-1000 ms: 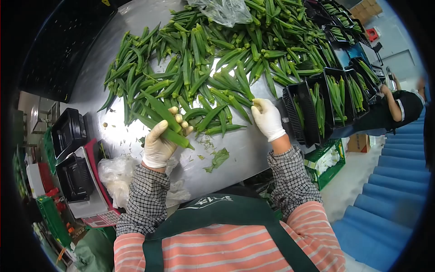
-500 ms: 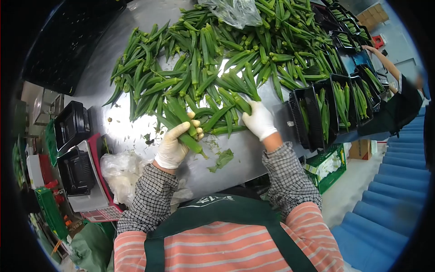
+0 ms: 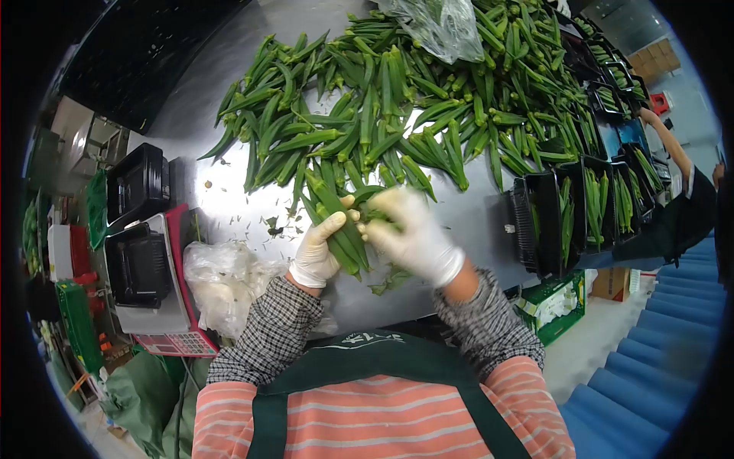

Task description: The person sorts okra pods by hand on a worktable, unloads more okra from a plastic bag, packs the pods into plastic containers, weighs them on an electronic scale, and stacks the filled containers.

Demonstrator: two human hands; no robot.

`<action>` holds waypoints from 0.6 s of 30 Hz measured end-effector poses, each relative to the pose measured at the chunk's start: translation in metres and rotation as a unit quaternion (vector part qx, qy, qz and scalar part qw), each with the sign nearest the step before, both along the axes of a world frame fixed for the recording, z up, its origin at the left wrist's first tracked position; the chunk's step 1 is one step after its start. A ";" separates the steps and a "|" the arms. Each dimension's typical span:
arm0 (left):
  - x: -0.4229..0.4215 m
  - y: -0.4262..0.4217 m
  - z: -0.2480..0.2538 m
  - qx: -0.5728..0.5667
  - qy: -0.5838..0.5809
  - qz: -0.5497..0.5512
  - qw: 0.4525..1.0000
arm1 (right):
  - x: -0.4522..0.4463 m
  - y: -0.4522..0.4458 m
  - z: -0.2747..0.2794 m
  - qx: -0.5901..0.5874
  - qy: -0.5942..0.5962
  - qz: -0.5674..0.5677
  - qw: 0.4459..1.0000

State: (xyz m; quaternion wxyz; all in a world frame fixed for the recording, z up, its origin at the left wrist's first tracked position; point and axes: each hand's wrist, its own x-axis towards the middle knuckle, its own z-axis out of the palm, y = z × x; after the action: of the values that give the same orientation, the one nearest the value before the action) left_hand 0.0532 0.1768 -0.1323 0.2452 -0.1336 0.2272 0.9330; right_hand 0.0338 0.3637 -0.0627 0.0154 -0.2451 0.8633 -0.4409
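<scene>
My left hand (image 3: 319,249), in a white glove, is closed around a small bunch of okra pods (image 3: 340,233), their stem ends pointing toward me. Just right of it, my gloved right hand (image 3: 417,236) is smeared by motion. Its fingers curl around green okra (image 3: 384,216) close to the left hand's bunch; how many pods they hold is hidden. A large heap of loose okra (image 3: 367,107) spreads over the metal table (image 3: 470,226) beyond both hands. Under the right hand lies a torn green leaf (image 3: 391,281).
Black trays of okra (image 3: 539,222) line the right side. At left, a black tray (image 3: 138,264) sits on a scale (image 3: 180,344), with another tray (image 3: 138,183) behind and crumpled plastic bags (image 3: 222,287) alongside. A clear bag (image 3: 443,27) covers part of the heap. A co-worker's arm (image 3: 669,141) reaches in at right.
My right hand has moved left from the heap's near edge to beside my left hand, with okra in its fingers. The left hand's bunch has tilted more upright. The whole view has shifted slightly.
</scene>
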 end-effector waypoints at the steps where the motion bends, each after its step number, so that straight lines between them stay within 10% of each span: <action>1: 0.000 -0.005 0.004 0.042 0.006 0.002 0.999 | -0.015 0.013 -0.018 0.006 0.067 -0.105 0.992; 10: 0.020 -0.113 0.109 -0.364 0.194 0.127 0.902 | -0.099 0.076 -0.082 0.292 -0.010 -0.287 0.912; 14: 0.053 -0.214 0.173 -0.626 0.178 0.237 0.721 | -0.108 0.095 -0.117 0.241 0.008 -0.285 0.928; 18: 0.072 -0.315 0.175 -0.884 0.249 0.165 0.360 | -0.107 0.123 -0.131 0.029 -0.153 -0.284 0.946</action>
State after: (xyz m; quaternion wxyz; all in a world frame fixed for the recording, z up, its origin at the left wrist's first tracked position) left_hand 0.1254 -0.1379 0.0424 -0.2405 -0.0699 0.9453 0.2089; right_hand -0.0727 0.4867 -0.1937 0.0287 0.0819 0.8968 -0.4339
